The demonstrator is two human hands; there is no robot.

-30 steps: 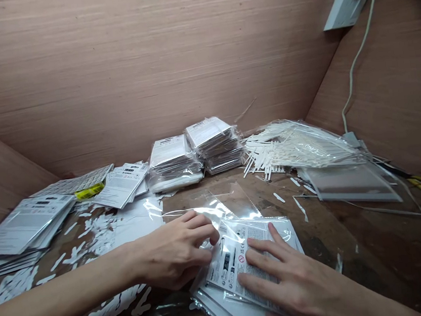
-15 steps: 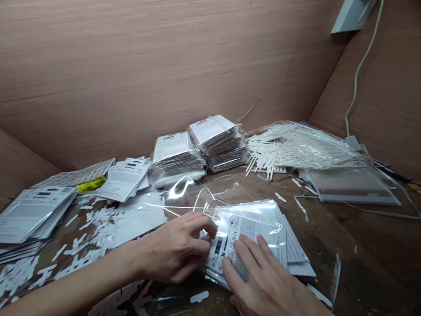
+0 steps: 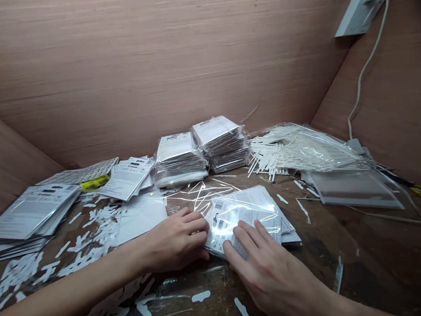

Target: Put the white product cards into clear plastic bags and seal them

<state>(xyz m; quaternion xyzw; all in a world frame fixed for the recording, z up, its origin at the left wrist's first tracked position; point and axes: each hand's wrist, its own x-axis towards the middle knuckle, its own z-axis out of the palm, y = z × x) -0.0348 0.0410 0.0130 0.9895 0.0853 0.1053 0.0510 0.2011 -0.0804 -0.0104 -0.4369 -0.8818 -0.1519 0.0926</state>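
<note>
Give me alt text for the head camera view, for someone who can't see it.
The left hand and right hand rest against a clear plastic sleeve holding printed cards on a worn wooden table. Behind are plastic-wrapped card stacks and a bundle of white sticks, with white cut-out scraps at left.

Hard glare streaks the clear plastic film (image 3: 202,194), with edges bowed and corners dim

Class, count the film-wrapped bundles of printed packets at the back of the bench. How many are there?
2: the left bundle at the back of the bench, and the right bundle touching it. More could be hidden behind them.
</note>
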